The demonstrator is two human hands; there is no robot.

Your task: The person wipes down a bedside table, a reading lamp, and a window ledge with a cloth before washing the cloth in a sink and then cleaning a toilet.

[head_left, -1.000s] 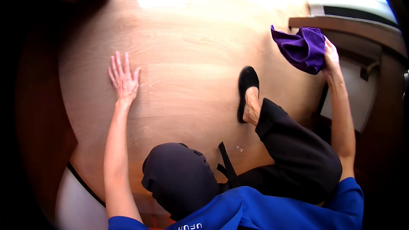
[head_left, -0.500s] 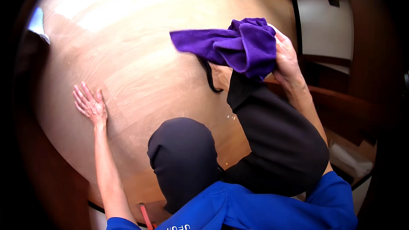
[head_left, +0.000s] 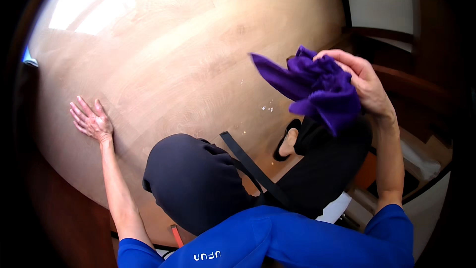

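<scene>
My left hand (head_left: 92, 119) lies flat on the wood-look floor (head_left: 183, 64) with its fingers spread, and nothing is in it. A crumpled purple cloth (head_left: 320, 87) is gripped in my right hand (head_left: 366, 82), raised over my bent leg. One pointed end of the cloth sticks out to the left, while a fold hangs down toward my knee. Below the cloth shows my foot in a black shoe (head_left: 285, 144). A few small white crumbs (head_left: 267, 108) lie on the floor to the left of the cloth.
Dark wooden furniture (head_left: 64, 193) borders the floor on the left. A dark wooden rail (head_left: 416, 89) and a white panel (head_left: 379, 2) stand on the right. Across my lap runs a black strap (head_left: 255, 171). Near my left side is an orange-red strip (head_left: 177, 236).
My right hand has moved right and nearer with the cloth. The foot has drawn back toward me, leaving the crumbs in plain view. My left hand stays flat on the floor.
</scene>
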